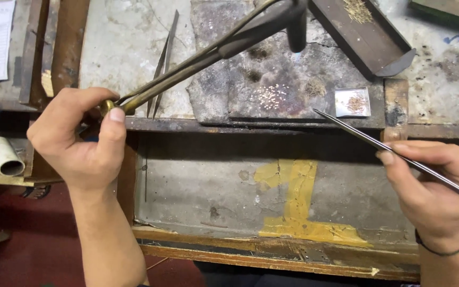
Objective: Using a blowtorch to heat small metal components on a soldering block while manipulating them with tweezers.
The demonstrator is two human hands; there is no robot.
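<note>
The left hand (78,141) is closed around the near end of a brass torch (203,53), thumb pressed on its tip, and the torch's twin tubes run up and away to the right toward a dark nozzle (296,24) that points down over a scorched soldering block (277,79). A cluster of tiny pale beads (271,96) lies on the block, between the two hands and beyond them. The right hand (431,186) pinches a thin metal rod (394,154), whose tip reaches toward the block. Just beyond that tip sits a small square tray (353,102). Spare tweezers (163,64) lie beyond the left hand, under the torch.
</note>
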